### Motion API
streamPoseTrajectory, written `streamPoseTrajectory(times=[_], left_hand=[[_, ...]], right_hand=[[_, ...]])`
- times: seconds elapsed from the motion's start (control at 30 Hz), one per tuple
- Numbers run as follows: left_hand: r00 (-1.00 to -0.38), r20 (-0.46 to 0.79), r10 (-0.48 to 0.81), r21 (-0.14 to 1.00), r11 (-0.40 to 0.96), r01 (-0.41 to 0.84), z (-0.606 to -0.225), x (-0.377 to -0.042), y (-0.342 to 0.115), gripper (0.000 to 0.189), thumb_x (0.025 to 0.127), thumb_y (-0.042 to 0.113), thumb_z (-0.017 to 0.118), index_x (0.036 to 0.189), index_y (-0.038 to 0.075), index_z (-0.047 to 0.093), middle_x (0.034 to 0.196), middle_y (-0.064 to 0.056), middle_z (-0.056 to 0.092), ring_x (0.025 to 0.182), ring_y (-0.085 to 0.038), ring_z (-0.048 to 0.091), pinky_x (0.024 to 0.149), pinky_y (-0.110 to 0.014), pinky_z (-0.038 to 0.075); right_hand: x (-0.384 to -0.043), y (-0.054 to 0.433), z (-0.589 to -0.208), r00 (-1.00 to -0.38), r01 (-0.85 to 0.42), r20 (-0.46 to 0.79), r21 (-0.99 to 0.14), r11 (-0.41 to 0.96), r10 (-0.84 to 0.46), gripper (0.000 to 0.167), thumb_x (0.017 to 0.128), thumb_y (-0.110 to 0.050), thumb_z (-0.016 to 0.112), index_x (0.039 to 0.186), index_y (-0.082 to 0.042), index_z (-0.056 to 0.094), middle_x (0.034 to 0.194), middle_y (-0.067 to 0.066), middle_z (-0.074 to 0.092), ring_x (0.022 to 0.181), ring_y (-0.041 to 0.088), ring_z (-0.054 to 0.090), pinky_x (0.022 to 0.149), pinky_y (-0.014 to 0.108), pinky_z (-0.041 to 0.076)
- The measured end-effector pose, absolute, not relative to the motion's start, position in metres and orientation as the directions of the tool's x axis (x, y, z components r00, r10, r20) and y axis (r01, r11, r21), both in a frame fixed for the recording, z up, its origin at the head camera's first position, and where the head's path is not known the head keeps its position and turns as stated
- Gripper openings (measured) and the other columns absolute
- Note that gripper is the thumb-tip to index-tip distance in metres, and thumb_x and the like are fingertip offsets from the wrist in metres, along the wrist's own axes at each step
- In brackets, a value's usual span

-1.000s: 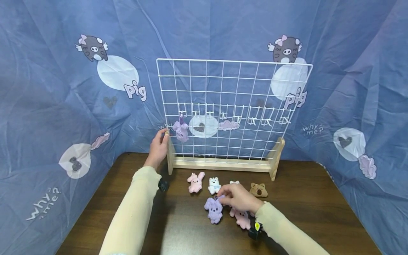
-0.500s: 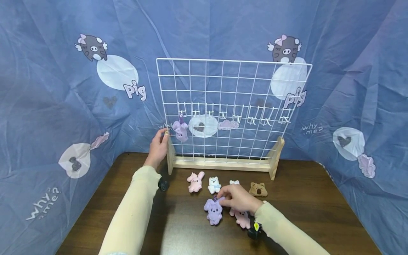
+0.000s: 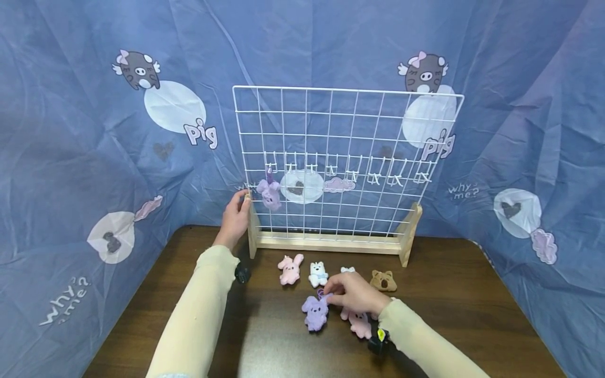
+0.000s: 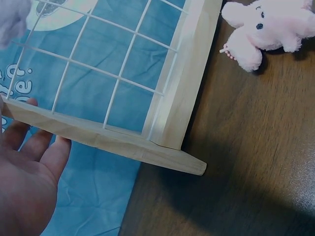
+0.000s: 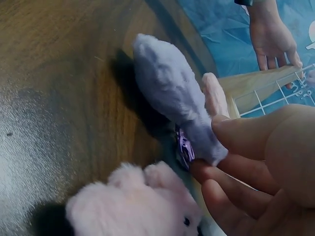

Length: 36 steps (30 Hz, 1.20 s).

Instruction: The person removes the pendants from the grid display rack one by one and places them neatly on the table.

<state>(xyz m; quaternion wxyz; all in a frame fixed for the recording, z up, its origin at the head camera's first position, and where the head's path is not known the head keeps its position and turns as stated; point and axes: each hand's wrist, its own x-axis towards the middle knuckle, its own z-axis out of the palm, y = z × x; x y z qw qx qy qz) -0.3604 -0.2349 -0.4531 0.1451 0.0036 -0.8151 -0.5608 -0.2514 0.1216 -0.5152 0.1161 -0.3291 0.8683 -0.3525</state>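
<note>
My right hand (image 3: 356,294) pinches a purple plush bunny keychain (image 3: 315,313) by one ear between thumb and fingertips, low over the table. A purple clasp (image 5: 184,147) shows beside that ear in the right wrist view. Under the same hand lies a pink plush keychain (image 3: 360,325), partly covered. My left hand (image 3: 233,218) holds the wooden side post (image 4: 98,136) of the wire grid stand (image 3: 331,244), with its fingers around the post's outer edge. A second purple plush bunny (image 3: 270,195) hangs from the leftmost hook.
Several white hooks (image 3: 352,176) line the grid to the right of the hanging bunny. Before the stand lie a pink bunny (image 3: 290,270), a white bear (image 3: 318,274), a mostly hidden white plush (image 3: 347,270) and a brown plush (image 3: 383,281). Blue printed cloth (image 3: 354,42) surrounds the table.
The pinched purple bunny has tilted and shifted slightly left at its lower end, and its purple ring shows more. Both hands stay nearly in place.
</note>
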Motion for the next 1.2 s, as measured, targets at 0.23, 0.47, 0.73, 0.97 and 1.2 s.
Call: streamPoseTrajectory(times=[0.23,0.47,0.73,0.97,1.2], left_hand=[[-0.959,0.229,-0.167,0.916,0.370,0.154,-0.454,-0.362,-0.235,0.039,0.115,0.026,0.044,0.151,0.014,0.050,0.136,-0.021,0.063,0.107,-0.030,0.055,0.089,-0.041,0.045],[-0.955,0.241,-0.174,0.912,0.378,0.162,-0.454,-0.361,-0.234,0.038,0.115,0.025,0.044,0.150,0.013,0.051,0.135,-0.021,0.065,0.104,-0.030,0.055,0.086,-0.040,0.044],[-0.955,0.243,-0.167,0.914,0.369,0.169,-0.454,-0.362,-0.235,0.038,0.115,0.024,0.044,0.150,0.012,0.050,0.137,-0.021,0.065,0.100,-0.027,0.054,0.082,-0.035,0.044],[-0.953,0.246,-0.179,0.913,0.373,0.166,-0.453,-0.363,-0.236,0.039,0.115,0.025,0.043,0.151,0.013,0.050,0.137,-0.019,0.065,0.104,-0.026,0.055,0.085,-0.036,0.045],[-0.954,0.249,-0.166,0.913,0.368,0.174,-0.454,-0.361,-0.235,0.038,0.114,0.025,0.045,0.150,0.012,0.050,0.139,-0.020,0.065,0.107,-0.030,0.056,0.089,-0.040,0.044]], right_hand=[[-0.257,0.123,-0.509,-0.771,-0.516,0.075,-0.655,0.552,-0.633,0.006,0.094,-0.012,0.079,0.099,-0.009,0.078,0.092,-0.009,0.076,0.084,0.005,0.067,0.081,0.032,0.056],[-0.268,0.121,-0.496,-0.776,-0.536,0.132,-0.654,0.534,-0.617,0.010,0.094,-0.010,0.079,0.102,-0.005,0.077,0.093,-0.005,0.077,0.086,0.009,0.070,0.082,0.038,0.059],[-0.286,0.117,-0.477,-0.825,-0.465,0.171,-0.746,0.476,-0.538,0.020,0.097,-0.015,0.077,0.115,-0.007,0.073,0.110,0.008,0.077,0.100,0.017,0.071,0.092,0.039,0.057],[-0.296,0.098,-0.460,-0.861,-0.417,0.249,-0.844,0.336,-0.443,0.038,0.096,-0.019,0.079,0.129,-0.007,0.066,0.124,0.015,0.072,0.105,0.025,0.072,0.090,0.037,0.059],[-0.301,0.073,-0.446,-0.879,-0.396,0.280,-0.880,0.263,-0.387,0.046,0.097,-0.019,0.078,0.139,-0.010,0.061,0.136,0.015,0.069,0.114,0.030,0.070,0.092,0.042,0.058]])
